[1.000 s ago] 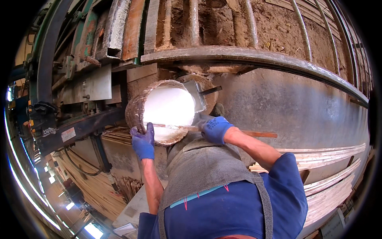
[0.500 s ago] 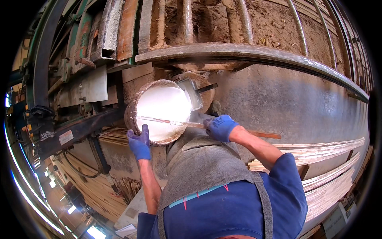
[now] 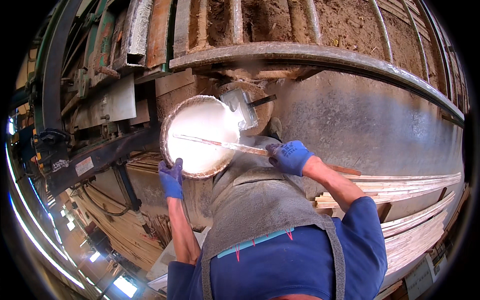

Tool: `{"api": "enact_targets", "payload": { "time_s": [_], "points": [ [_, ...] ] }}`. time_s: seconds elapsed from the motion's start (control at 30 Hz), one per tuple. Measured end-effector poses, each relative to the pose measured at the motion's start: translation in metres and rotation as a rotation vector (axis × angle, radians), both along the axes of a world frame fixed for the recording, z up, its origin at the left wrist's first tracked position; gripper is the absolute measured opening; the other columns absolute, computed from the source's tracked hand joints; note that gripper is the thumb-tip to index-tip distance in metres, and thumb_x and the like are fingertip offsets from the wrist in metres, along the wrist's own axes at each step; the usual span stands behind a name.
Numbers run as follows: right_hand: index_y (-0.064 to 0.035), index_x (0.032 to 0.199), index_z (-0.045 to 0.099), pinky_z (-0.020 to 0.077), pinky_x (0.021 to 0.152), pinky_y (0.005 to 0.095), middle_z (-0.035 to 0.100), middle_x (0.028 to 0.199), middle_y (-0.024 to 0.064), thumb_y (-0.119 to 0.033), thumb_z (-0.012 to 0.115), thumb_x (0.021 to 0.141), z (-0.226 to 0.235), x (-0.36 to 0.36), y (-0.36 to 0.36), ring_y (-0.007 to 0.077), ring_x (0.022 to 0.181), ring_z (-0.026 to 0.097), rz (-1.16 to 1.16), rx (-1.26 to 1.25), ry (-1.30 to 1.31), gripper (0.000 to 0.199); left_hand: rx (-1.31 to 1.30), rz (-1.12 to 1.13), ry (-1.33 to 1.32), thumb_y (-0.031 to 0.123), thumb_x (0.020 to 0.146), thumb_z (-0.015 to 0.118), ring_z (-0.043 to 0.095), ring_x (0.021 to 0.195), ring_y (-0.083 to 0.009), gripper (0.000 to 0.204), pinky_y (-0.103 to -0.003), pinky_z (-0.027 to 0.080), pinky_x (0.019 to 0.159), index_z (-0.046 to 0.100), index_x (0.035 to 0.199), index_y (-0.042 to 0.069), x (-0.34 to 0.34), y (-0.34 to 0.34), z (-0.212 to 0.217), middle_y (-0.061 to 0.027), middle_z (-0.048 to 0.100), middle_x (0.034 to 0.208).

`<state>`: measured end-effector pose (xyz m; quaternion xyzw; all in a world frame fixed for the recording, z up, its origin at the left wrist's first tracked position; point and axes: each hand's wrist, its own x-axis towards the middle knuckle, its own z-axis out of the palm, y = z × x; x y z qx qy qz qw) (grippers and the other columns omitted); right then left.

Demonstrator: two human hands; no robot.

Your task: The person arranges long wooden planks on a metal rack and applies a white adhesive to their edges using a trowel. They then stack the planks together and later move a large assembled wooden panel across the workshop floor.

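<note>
A round bucket (image 3: 164,141) with a crusted, whitish rim stands in front of me, full of bright white liquid (image 3: 200,125). My left hand (image 3: 171,180), in a blue and purple glove, is closed on the near left rim, thumb over the edge. In the same kind of glove, my right hand (image 3: 291,157) grips a long thin wooden stick (image 3: 245,148). The stick's coated far end lies in the white liquid, and its reddish-brown other end shows past my right wrist. A white-smeared square pan with a dark handle (image 3: 240,107) sits against the bucket's far right rim.
Beyond the bucket runs a metal rail (image 3: 310,51) with crossbars over brown debris. Machine framing (image 3: 107,155) stands on the left. Stacked wooden strips (image 3: 400,185) lie at the right, and more strips (image 3: 112,220) at the lower left. A grey concrete floor (image 3: 360,125) spreads on the right.
My right hand has drawn slightly right with the stick, whose end has shifted a little up in the bucket. The left hand still holds the rim.
</note>
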<state>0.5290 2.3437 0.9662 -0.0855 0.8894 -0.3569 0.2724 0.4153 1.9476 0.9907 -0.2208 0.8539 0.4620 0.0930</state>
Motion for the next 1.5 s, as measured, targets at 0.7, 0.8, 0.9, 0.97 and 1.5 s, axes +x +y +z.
{"api": "enact_targets", "payload": {
  "time_s": [0.7,0.8,0.9,0.97,1.5],
  "points": [
    [-0.0109,0.107,0.064,0.0530,0.070,0.0486,0.070,0.089,0.0188,-0.025,0.057,0.091,0.031,0.052,0.076,0.0381,0.083,0.068,-0.029,0.265,-0.138,0.022,0.050,-0.036,0.027,0.013,0.086,0.072,0.068,0.078,-0.0219,0.037,-0.037,0.057,0.059,0.058,0.119,0.002,0.005,-0.037,-0.040,-0.0111,0.068,0.102],
    [-0.0100,0.098,0.064,0.0534,0.070,0.0484,0.070,0.089,0.0180,-0.022,0.058,0.090,0.056,0.065,0.102,0.0384,0.082,0.068,-0.053,0.298,-0.125,0.016,0.080,-0.028,0.012,0.013,0.087,0.072,0.068,0.079,-0.0219,0.037,-0.037,0.058,0.060,0.058,0.119,0.002,0.008,-0.036,-0.036,-0.0113,0.068,0.102],
    [-0.0100,0.097,0.064,0.0532,0.069,0.0484,0.069,0.086,0.0184,-0.022,0.059,0.089,0.083,0.075,0.131,0.0390,0.081,0.068,-0.065,0.310,-0.105,0.015,0.141,0.029,-0.026,0.007,0.083,0.075,0.062,0.084,-0.0175,0.037,-0.033,0.053,0.070,0.058,0.115,-0.002,0.008,-0.022,-0.019,-0.0096,0.066,0.103],
    [-0.0096,0.096,0.063,0.0531,0.068,0.0483,0.069,0.083,0.0187,-0.022,0.059,0.090,0.106,0.071,0.142,0.0394,0.079,0.067,-0.059,0.294,-0.090,0.015,0.101,0.034,-0.038,0.004,0.081,0.077,0.059,0.085,-0.0150,0.037,-0.030,0.050,0.074,0.058,0.112,-0.003,0.009,-0.015,-0.011,-0.0083,0.066,0.102],
    [-0.0092,0.097,0.063,0.0509,0.066,0.0492,0.067,0.078,0.0201,-0.023,0.063,0.087,0.074,0.116,0.152,0.0419,0.076,0.066,-0.202,0.168,-0.189,0.017,0.008,0.066,-0.096,0.006,0.084,0.074,0.060,0.088,-0.0170,0.044,-0.031,0.051,0.074,0.054,0.121,-0.006,0.011,0.016,0.014,-0.0111,0.063,0.108]
  ]
}}
